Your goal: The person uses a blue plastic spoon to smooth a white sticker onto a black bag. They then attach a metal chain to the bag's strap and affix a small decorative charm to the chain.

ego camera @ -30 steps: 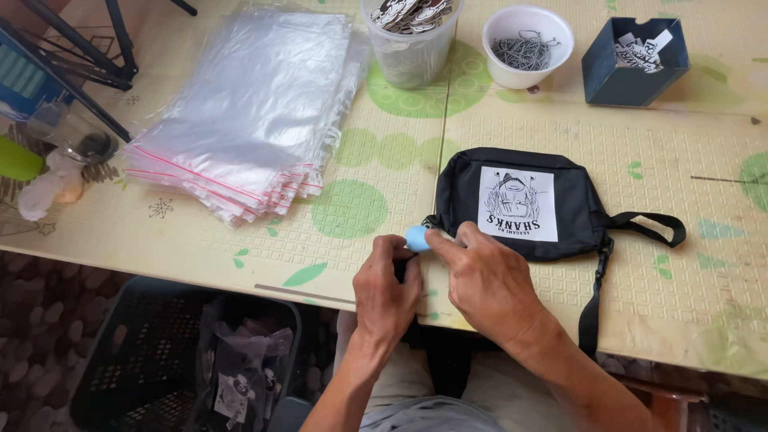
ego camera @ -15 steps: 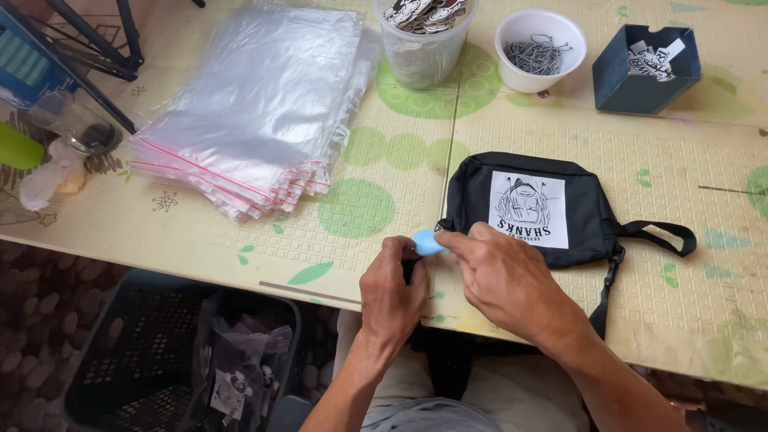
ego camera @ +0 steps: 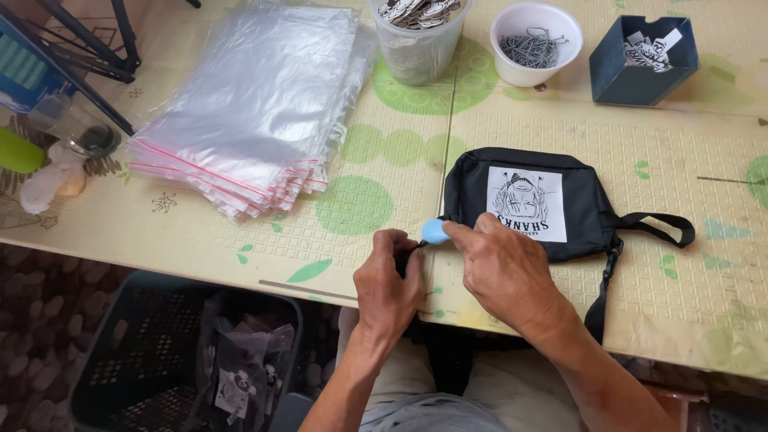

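Note:
A small black pouch (ego camera: 588, 210) with a white printed patch and a black strap lies on the table (ego camera: 376, 216) near its front edge. My right hand (ego camera: 504, 272) pinches a small light-blue charm (ego camera: 434, 231) at the pouch's left corner. Right beside it, my left hand (ego camera: 390, 284) is closed on the dark zipper pull or loop at that same corner. What links the charm to the pouch is hidden by my fingers.
A stack of clear zip bags (ego camera: 256, 108) lies at the left. A clear cup of badges (ego camera: 418, 36), a white bowl of metal chains (ego camera: 534, 44) and a dark blue box (ego camera: 644, 58) stand at the back. A black crate (ego camera: 172, 368) sits below the table.
Both hands stay at the pouch's left corner with the blue charm. They have shifted only slightly. The camera has moved a little.

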